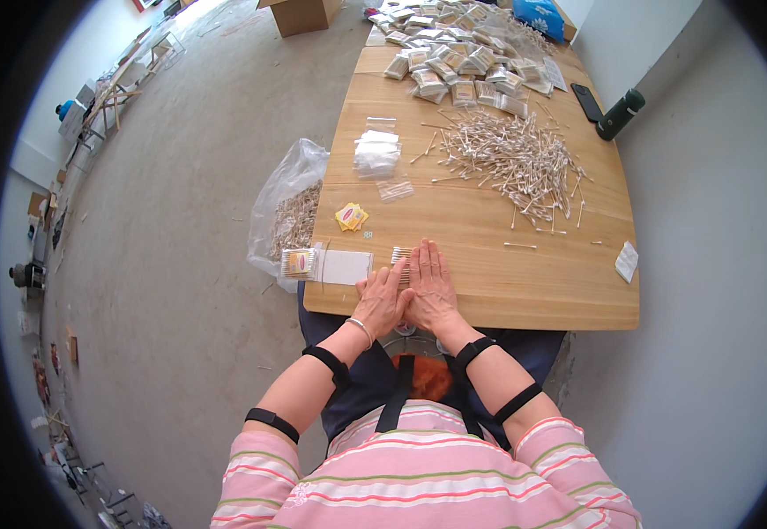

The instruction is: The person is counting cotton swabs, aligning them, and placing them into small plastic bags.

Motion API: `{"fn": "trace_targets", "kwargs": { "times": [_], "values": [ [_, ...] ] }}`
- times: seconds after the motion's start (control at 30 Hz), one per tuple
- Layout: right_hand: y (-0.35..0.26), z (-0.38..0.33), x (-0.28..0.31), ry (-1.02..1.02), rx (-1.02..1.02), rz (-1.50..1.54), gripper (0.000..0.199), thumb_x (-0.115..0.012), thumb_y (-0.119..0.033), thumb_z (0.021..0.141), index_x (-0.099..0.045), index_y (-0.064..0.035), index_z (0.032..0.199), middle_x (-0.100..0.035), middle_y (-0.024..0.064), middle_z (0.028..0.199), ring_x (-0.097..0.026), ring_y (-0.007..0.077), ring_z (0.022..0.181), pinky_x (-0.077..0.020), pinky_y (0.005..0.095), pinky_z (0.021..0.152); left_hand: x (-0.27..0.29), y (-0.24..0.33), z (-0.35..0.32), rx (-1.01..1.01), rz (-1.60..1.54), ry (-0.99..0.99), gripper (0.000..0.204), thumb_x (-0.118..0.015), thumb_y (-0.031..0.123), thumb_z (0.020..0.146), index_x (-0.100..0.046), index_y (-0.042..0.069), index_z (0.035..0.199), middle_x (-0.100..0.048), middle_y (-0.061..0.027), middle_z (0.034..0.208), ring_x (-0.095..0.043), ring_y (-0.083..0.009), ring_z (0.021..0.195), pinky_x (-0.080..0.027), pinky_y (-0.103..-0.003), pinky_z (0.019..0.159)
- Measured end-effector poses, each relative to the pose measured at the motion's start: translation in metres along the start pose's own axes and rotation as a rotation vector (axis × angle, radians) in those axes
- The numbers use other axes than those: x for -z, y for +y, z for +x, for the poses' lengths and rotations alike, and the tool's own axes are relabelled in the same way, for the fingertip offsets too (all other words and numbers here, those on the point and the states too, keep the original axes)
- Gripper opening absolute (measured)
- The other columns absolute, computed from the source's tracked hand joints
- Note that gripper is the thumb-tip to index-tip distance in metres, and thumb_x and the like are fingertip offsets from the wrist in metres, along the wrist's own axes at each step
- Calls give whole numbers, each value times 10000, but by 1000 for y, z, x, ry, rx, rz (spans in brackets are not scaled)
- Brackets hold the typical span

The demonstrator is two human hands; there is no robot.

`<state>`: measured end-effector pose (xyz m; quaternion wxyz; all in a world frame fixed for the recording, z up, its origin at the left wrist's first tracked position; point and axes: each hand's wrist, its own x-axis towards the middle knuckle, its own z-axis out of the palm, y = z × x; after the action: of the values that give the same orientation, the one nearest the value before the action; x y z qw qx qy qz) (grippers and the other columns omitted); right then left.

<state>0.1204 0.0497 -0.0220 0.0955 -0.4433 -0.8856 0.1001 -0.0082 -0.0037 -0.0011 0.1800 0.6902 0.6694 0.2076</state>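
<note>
Near the table's front edge, a small row of cotton swabs [401, 256] lies between my two hands, partly covered by them. My right hand [430, 286] rests flat along its right side, fingers stretched out together and pointing away from me. My left hand [383, 298] is at its left and near side, with extended fingers touching the swabs and its thumb side close to my right hand. To the left lie a white rectangular card or pad [346, 267] and a clear packet filled with swabs [298, 263], a small yellow label inside it.
A loose heap of cotton swabs [516, 163] spreads over the table [489, 295]. Behind it are piled filled packets [454, 66]. Clear bags [376, 154] and yellow cards [350, 217] lie left. A dark bottle [620, 115] and phone [587, 103] stand by the wall. A plastic sack [291, 207] hangs beside the table.
</note>
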Motion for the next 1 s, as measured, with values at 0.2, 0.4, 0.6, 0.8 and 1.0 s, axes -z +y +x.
{"fn": "trace_targets", "kwargs": {
  "times": [0.2,0.4,0.6,0.8,1.0],
  "values": [
    [1,0,-3,24,1,-18,845,-479,-364,777,-172,102,1411,-96,261,1506,-53,364,1422,-35,444,1155,1,2,5,23,36,-18,491,-518,307,896,-421,79,1320,-518,-100,1007,-496,-268,966,-310,-408,830],
    [-1,0,-2,0,-1,10,844,-485,-365,777,-178,104,1408,-103,265,1503,-51,365,1421,-38,447,1155,0,0,2,8,55,-3,458,-511,283,901,-437,97,1314,-517,-92,1000,-489,-264,973,-307,-404,831],
    [0,0,-2,27,9,-5,857,-497,-369,769,-176,102,1409,-104,267,1501,-52,365,1421,-39,446,1155,0,1,0,-8,78,3,459,-514,274,900,-436,107,1320,-514,-96,995,-483,-262,972,-305,-405,832],
    [2,0,-4,11,-1,-22,860,-499,-370,767,-176,99,1411,-99,265,1504,-51,361,1422,-37,441,1156,2,4,2,-28,82,-2,475,-520,249,894,-415,103,1334,-516,-96,992,-485,-262,977,-307,-404,827],
    [-1,0,-2,20,8,-6,817,-491,-351,796,-187,96,1409,-104,262,1505,-57,359,1422,-48,442,1155,0,1,7,37,28,11,484,-523,201,872,-403,105,1331,-530,-94,993,-509,-271,959,-316,-414,825]
  ]
}}
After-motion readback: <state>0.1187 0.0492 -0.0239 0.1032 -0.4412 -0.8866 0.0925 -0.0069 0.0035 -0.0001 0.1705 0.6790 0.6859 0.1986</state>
